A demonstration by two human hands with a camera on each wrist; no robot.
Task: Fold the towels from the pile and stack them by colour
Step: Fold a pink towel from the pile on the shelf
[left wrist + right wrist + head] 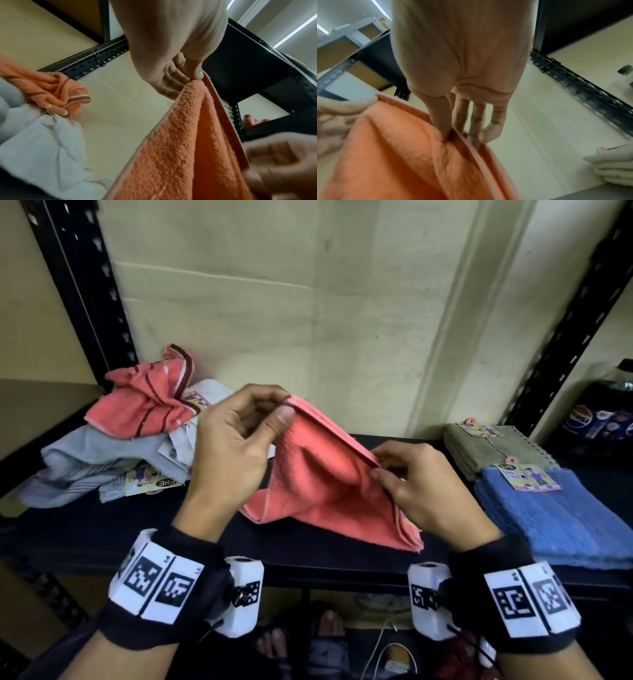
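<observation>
Fingers (284,414) of both hands are pinching the coral towel (329,491) along its top edge, its bottom resting near the shelf's (102,529) front edge.

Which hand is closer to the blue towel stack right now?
Right. The right hand pinches the pink towel just left of the blue stack; the left hand holds the far corner, nearer the pile.
</observation>
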